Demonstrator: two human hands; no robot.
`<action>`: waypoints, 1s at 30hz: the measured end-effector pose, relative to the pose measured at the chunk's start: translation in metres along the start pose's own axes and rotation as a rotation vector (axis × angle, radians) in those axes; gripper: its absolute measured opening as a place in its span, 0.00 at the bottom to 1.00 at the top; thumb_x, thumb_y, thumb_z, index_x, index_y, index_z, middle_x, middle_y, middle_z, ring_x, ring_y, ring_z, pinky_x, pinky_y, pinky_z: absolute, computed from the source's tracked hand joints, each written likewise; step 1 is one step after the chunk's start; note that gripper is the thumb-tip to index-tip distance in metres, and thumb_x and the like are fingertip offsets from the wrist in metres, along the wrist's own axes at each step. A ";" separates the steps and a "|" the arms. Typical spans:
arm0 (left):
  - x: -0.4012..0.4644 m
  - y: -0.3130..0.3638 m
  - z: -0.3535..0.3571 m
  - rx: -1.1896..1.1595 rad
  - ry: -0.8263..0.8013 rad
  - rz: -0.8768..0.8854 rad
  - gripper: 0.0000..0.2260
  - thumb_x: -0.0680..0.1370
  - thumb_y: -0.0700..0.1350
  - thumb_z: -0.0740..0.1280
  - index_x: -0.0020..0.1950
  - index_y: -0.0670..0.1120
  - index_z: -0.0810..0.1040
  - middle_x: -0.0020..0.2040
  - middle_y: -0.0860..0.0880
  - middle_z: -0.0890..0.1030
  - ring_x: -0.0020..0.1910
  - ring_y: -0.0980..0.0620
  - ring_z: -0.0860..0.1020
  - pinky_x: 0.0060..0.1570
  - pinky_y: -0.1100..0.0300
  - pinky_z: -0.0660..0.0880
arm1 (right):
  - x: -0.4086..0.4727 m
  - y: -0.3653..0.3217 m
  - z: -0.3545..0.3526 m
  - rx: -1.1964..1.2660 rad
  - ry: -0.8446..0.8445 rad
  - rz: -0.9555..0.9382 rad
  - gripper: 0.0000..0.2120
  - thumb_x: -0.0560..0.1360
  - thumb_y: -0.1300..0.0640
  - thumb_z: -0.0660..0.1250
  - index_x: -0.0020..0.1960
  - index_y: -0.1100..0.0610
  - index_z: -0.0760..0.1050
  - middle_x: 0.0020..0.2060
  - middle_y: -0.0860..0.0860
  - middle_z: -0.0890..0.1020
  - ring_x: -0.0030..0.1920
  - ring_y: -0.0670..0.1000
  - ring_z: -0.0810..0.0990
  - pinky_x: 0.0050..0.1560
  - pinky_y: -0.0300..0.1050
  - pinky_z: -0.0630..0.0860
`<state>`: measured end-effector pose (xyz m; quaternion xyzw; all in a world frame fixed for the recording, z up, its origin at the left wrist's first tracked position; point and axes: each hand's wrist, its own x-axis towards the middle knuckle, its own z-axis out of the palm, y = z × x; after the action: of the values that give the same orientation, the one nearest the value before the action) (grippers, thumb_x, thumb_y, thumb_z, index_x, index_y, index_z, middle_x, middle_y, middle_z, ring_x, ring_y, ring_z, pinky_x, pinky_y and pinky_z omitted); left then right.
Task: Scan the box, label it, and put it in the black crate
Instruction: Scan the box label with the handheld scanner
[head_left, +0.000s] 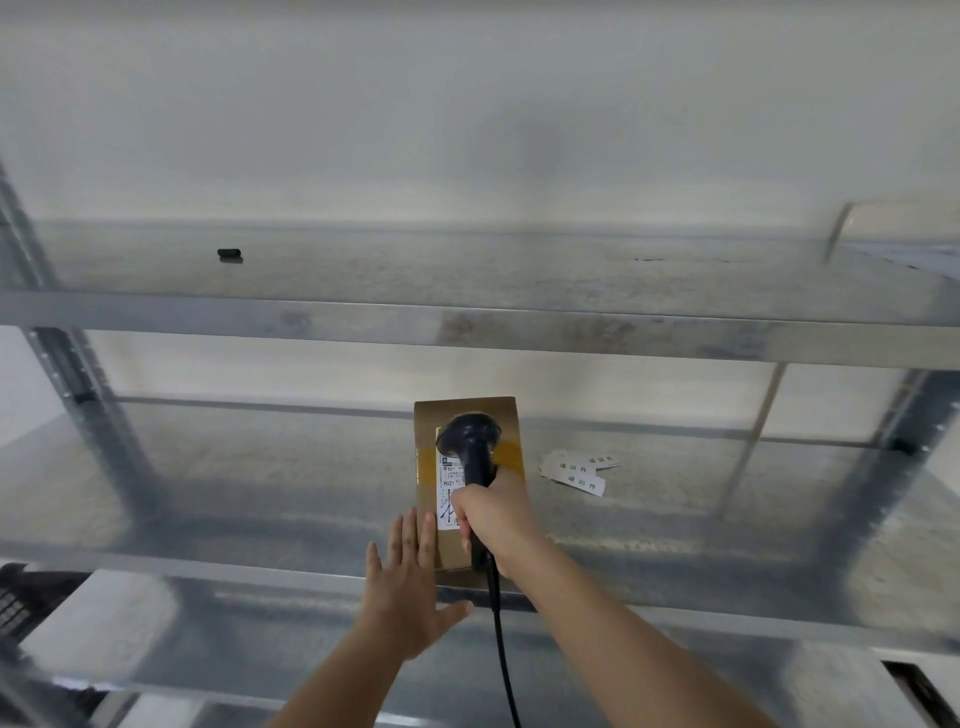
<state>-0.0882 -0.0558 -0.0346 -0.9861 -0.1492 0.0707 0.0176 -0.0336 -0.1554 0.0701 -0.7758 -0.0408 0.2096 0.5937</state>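
Two hands at work. Right hand (496, 519) fisted on scanner (475, 457) grip, head aimed down over box (431, 421) top: puts printed slip (448, 488) in scan window. Cable (501, 649) hangs clear below shelf (260, 467). Left hand (405, 587) flat, fingers spread, holding nothing, fingertips at box near-left edge; likely steadies box against sliding. Box lies flat on shelf, near front lip. Labels (576, 470) loose just right of box, within reach for next step. Black crate: dark object at left edge, cannot confirm.
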 end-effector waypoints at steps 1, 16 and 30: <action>0.000 0.000 0.000 -0.004 -0.001 -0.001 0.47 0.71 0.72 0.50 0.66 0.43 0.24 0.69 0.44 0.28 0.69 0.42 0.29 0.72 0.39 0.43 | 0.000 0.000 0.000 0.000 -0.001 -0.006 0.16 0.70 0.65 0.64 0.57 0.62 0.72 0.36 0.54 0.75 0.27 0.49 0.72 0.27 0.38 0.72; 0.005 -0.002 0.002 0.024 0.007 -0.007 0.48 0.64 0.75 0.39 0.67 0.43 0.24 0.70 0.43 0.28 0.68 0.42 0.29 0.71 0.39 0.43 | 0.004 0.003 -0.001 -0.022 -0.011 -0.026 0.16 0.69 0.64 0.64 0.57 0.62 0.72 0.36 0.53 0.74 0.29 0.49 0.72 0.26 0.37 0.70; 0.005 0.000 0.002 0.022 0.003 -0.009 0.48 0.62 0.74 0.37 0.66 0.42 0.23 0.69 0.42 0.27 0.67 0.42 0.29 0.71 0.40 0.43 | 0.000 0.001 -0.005 0.001 -0.022 -0.035 0.18 0.69 0.65 0.64 0.59 0.62 0.71 0.37 0.54 0.75 0.29 0.48 0.73 0.25 0.37 0.70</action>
<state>-0.0842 -0.0543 -0.0373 -0.9852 -0.1531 0.0710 0.0287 -0.0320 -0.1598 0.0698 -0.7725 -0.0607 0.2080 0.5970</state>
